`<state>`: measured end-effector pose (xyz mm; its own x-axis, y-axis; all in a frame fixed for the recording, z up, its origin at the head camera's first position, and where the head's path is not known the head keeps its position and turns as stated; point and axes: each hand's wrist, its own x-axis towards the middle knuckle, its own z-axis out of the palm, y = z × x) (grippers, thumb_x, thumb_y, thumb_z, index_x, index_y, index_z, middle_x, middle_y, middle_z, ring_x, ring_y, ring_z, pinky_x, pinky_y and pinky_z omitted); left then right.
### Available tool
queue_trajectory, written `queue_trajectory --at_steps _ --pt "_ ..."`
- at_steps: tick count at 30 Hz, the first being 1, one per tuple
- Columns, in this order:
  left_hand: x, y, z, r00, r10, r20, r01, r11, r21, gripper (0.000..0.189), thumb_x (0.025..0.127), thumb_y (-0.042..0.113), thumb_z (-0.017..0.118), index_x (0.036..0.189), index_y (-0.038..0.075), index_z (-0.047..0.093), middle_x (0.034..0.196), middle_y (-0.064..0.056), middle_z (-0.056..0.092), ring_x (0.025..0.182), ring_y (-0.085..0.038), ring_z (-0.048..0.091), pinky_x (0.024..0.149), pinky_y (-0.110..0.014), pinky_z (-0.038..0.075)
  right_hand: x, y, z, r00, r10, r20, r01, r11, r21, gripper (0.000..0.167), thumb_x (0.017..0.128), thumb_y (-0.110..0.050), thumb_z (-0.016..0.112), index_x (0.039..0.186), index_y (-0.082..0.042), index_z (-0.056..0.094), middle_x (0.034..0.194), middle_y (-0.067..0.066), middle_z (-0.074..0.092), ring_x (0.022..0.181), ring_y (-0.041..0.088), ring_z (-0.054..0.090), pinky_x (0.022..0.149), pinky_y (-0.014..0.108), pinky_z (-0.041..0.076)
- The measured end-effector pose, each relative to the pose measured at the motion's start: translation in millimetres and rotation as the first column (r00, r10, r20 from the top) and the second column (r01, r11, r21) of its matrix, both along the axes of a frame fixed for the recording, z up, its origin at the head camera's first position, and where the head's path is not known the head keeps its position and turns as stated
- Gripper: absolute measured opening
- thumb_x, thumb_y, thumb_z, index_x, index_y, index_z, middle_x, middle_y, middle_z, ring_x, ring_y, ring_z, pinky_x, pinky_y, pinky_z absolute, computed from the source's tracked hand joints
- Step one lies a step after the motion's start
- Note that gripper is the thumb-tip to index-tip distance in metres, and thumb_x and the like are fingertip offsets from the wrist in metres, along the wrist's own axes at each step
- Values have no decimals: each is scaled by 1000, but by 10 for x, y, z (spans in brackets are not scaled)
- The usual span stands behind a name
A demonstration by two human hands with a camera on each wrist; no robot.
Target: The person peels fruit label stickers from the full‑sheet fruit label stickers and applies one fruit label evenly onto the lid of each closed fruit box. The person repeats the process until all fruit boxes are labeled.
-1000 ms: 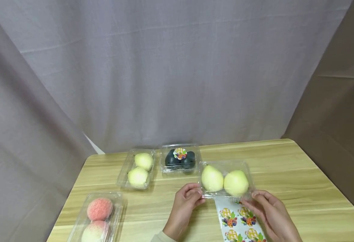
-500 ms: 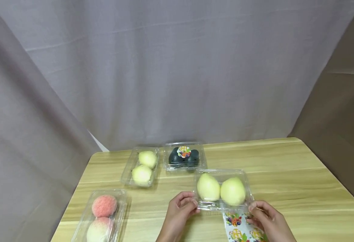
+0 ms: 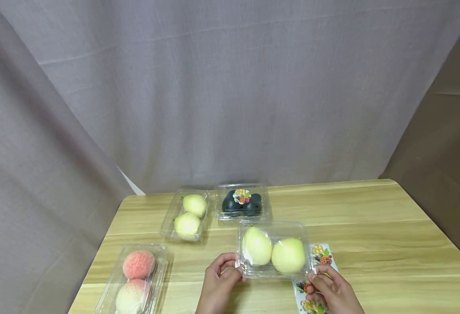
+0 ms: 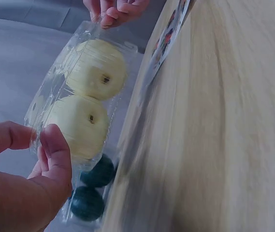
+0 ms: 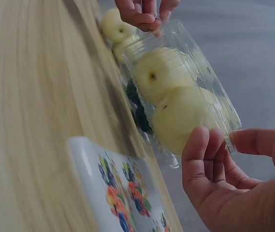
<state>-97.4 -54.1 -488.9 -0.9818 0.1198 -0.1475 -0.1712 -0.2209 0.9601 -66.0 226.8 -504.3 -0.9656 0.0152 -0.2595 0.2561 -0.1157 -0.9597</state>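
Both hands hold up a clear plastic clamshell box (image 3: 271,275) with two pale yellow-green pears (image 3: 288,255) inside. My left hand (image 3: 219,284) pinches its near left corner between thumb and fingers. At the near right corner, my right hand (image 3: 333,291) pinches the plastic the same way. The lid is down over the fruit. Both wrist views show the box raised above the wooden table. Partly covered by the box and right hand in the head view is a white sheet of fruit-print stickers (image 3: 321,253), lying on the table.
Behind the held box sits a clear box of dark fruit (image 3: 252,205) bearing a round sticker (image 3: 242,196). Left of it is another box of pears (image 3: 187,225). A box of pink-and-white peaches (image 3: 138,264) lies at the near left. A grey curtain (image 3: 230,96) hangs behind the table.
Both hands have carried the pear box left and toward the near edge. More of the sticker sheet's far end now shows to its right. The head view has shifted slightly.
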Motion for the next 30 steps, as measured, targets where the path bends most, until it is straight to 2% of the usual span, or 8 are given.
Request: queue_trajectory --at_steps 7,17,25,30 --pt "51 -120 -78 999 34 -33 -35 999 -38 41 88 -7 65 127 -17 56 100 -8 62 82 -10 71 78 -26 62 -27 -113 -51 997 71 -26 -71 997 2 9 106 -6 57 114 -2 56 94 10 69 76 14 68 73 29 64" --pt "72 -292 -172 999 18 -44 -21 998 -62 43 86 -10 62 127 -18 51 99 -6 61 74 -8 67 75 -23 61 -88 -237 -94 986 165 -29 -164 986 5 18 105 -5 56 118 8 52 96 11 70 78 14 70 76 30 65" --pt "75 -377 -224 1000 -8 -8 7 995 -101 43 87 -8 60 128 -15 50 100 -7 61 78 -11 68 76 -24 61 -101 -314 -84 983 180 -22 -180 984 3 22 105 -3 55 118 12 49 98 11 70 80 13 67 77 30 64" --pt "97 -422 -230 1000 -7 6 8 995 -101 42 88 -7 61 128 -16 50 99 -8 63 78 -11 68 76 -23 61 -93 -324 -91 972 235 -30 -235 972 -27 18 106 -5 55 115 9 49 97 8 69 80 12 67 76 28 64"
